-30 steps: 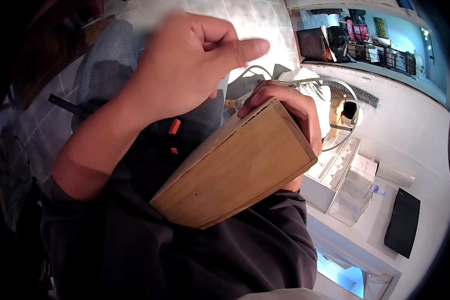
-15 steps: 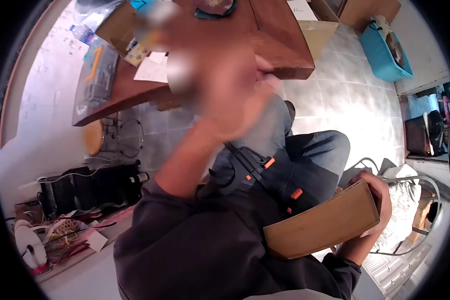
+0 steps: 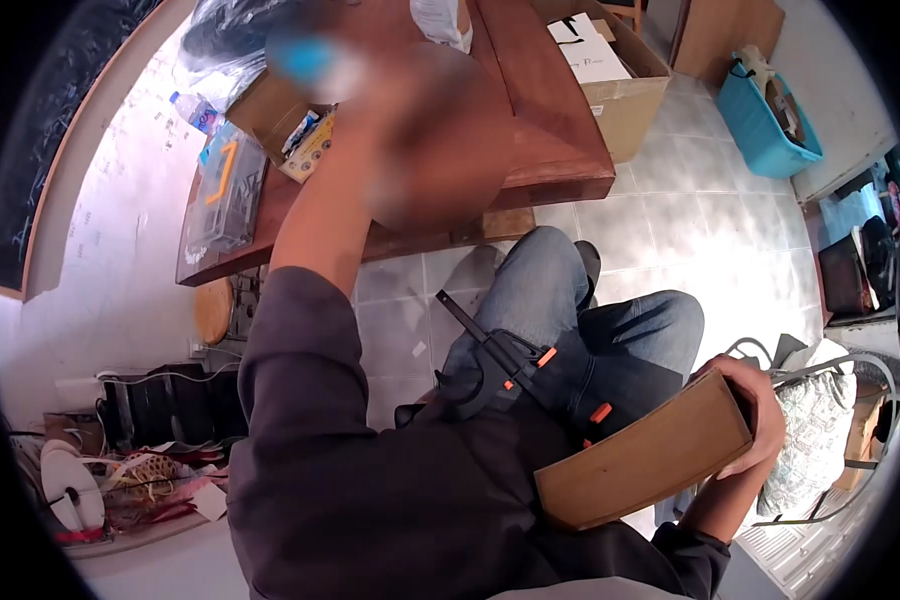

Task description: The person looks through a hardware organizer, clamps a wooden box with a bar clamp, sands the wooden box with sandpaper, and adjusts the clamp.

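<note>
My left hand (image 3: 375, 100) reaches over the brown wooden table (image 3: 545, 120); blur covers its fingers and whatever lies right around them. Just left of that arm is an open cardboard box (image 3: 262, 118) with small packets inside. My right hand (image 3: 760, 415) is wrapped round the far end of a shallow brown cardboard box (image 3: 645, 455). That box is tilted and rests against my front, over my lap. Its inside is turned away from view. A black strap with orange clips (image 3: 510, 355) lies across my jeans.
On the table's left side sits a clear plastic case with an orange handle (image 3: 228, 190), near a water bottle (image 3: 198, 112). Right of the table stand a large carton (image 3: 620, 110) and a blue bin (image 3: 770, 130). A chair with a patterned cushion (image 3: 810, 430) is at lower right.
My left hand has moved forward and left, from above my knees to over the table. My right hand still holds the cardboard box in nearly the same place. The view has shifted slightly.
</note>
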`<state>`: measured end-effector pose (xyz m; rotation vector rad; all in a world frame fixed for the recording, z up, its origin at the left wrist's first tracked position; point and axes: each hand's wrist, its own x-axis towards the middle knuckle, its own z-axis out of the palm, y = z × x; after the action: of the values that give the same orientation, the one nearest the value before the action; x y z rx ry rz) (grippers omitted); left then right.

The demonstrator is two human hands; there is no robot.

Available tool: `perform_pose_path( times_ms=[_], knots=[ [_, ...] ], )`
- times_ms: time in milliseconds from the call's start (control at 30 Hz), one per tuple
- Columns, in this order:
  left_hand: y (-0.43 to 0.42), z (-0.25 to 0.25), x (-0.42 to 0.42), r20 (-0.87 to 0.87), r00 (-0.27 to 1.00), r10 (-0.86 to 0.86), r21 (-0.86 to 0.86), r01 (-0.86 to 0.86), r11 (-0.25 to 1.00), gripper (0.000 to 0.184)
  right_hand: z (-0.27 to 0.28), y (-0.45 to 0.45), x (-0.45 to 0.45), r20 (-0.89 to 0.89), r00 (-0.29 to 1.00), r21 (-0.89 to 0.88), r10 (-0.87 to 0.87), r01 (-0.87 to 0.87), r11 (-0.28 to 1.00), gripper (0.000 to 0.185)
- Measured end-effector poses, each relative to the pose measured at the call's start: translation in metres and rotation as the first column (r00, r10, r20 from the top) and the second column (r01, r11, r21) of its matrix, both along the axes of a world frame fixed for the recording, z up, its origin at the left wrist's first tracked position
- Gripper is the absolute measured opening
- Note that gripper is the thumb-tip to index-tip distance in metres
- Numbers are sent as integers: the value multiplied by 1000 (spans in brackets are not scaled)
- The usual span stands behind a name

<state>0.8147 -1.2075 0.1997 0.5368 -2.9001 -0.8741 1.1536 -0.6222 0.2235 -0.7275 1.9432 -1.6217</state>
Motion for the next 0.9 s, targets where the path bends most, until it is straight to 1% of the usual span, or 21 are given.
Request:
perform_pose_path(
  times_ms=[33, 67, 100, 133, 167, 200, 267, 300, 367, 400, 433, 467, 500, 533, 600, 633, 667, 733, 800, 867, 900],
  knots=[
    [0, -5, -4, -49, 998, -28, 99, 33, 995, 57, 1, 1, 0, -3, 1000, 10, 19, -19, 1000, 125],
    [-4, -11, -6, -155, 986, -69, 268, 109, 957, 53, 2, 3, 1, -5, 999, 19, 35, -35, 999, 125],
    [-8, -15, -9, -286, 955, -85, 462, 215, 860, 50, 2, 5, 3, -9, 1000, 15, 23, -23, 1000, 125],
    [-13, -17, -8, -401, 912, -93, 579, 331, 745, 47, 2, 5, 4, -1, 1000, 2, 9, -9, 1000, 124],
    [20, 14, 30, -409, 912, -37, 725, 349, 594, 43, 1, 5, 6, 7, 1000, -14, -5, 5, 1000, 123],
    [35, 26, 52, -411, 910, -54, 718, 359, 596, 43, -1, 5, 7, 4, 1000, -23, -19, 19, 1000, 123],
    [53, 37, 88, -521, 852, -49, 779, 498, 381, 44, -5, 5, 7, 3, 1000, -91, -28, 28, 995, 120],
    [63, 42, 105, -519, 853, -55, 778, 498, 383, 44, 2, 2, 6, 19, 1000, -63, -18, 19, 998, 117],
    [77, 46, 135, -618, 742, -258, 536, 639, 552, 43, 0, 1, 1, 17, 1000, -68, -3, 4, 998, 118],
    [76, 36, 143, -614, 747, -256, 540, 634, 553, 43, 0, 0, 0, 18, 1000, -67, 6, -5, 998, 118],
    [74, 22, 148, -610, 772, -179, 695, 630, 347, 42, 0, -1, -2, 19, 1000, -67, 15, -14, 998, 118],
    [73, 9, 154, -586, 803, -107, 796, 596, 110, 42, 0, -2, -3, 11, 1000, -63, 24, -23, 998, 118],
    [91, 12, 169, -620, 781, -73, 782, 623, 17, 41, 1, -4, -3, 4, 999, -58, 32, -32, 998, 118],
    [100, 7, 180, -617, 783, -72, 785, 620, 13, 41, 2, -5, -2, 8, 1000, -54, 30, -29, 998, 118],
    [110, 0, 193, -521, 850, -77, 849, 507, -151, 41, 5, -8, -1, 7, 1000, -68, 11, -11, 998, 118],
    [113, -3, 196, -473, 867, -155, 878, 452, -156, 43, 4, -8, 1, 12, 1000, -63, 5, -4, 998, 118],
    [121, -6, 201, -470, 868, -161, 880, 445, -166, 43, 2, -8, 3, 13, 1000, -63, -23, 24, 998, 119],
    [155, 9, 215, -551, 827, -111, 827, 524, -203, 44, 2, -7, 6, 17, 997, -52, -71, 72, 996, 121],
    [162, -3, 212, -520, 848, -99, 839, 485, -247, 44, 3, -5, 5, -58, 998, -46, -17, 15, 999, 121],
    [160, -14, 205, -363, 927, 100, 918, 336, 211, 39, 0, -2, 6, -108, 994, -43, 8, -13, 999, 120],
    [155, -17, 200, -331, 928, 169, 940, 310, 140, 29, 1, -3, 6, -120, 993, -56, 26, -32, 998, 118]
  ],
)
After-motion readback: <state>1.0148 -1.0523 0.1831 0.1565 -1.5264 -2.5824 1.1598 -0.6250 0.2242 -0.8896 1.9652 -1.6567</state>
